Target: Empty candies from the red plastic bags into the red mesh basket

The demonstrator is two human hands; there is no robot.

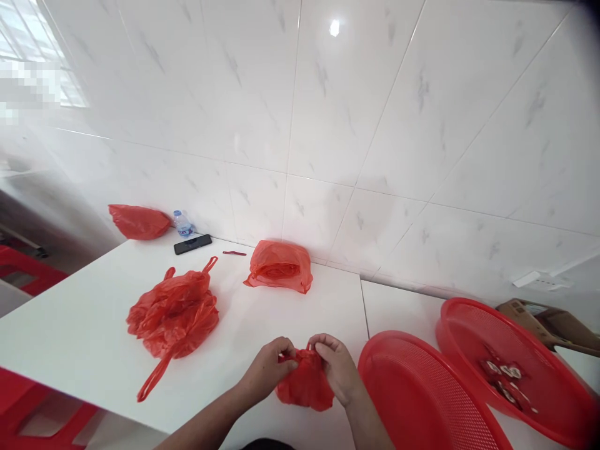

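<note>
A red plastic bag is in front of me at the table's near edge, gathered at its top. My left hand pinches the gathered top on its left side. On the right side, my right hand grips a handle loop of the same bag between thumb and fingers. What the bag holds, if anything, is hidden. A crumpled heap of red plastic bags lies to the left, handles sticking out. Beyond my hands, near the wall, sits a folded stack of red plastic bags.
Two red plastic baskets stand at the right; the farther one holds several small packets. A cardboard box is behind them. Along the wall are a phone, a water bottle and another red bag. Red stools flank the table's left.
</note>
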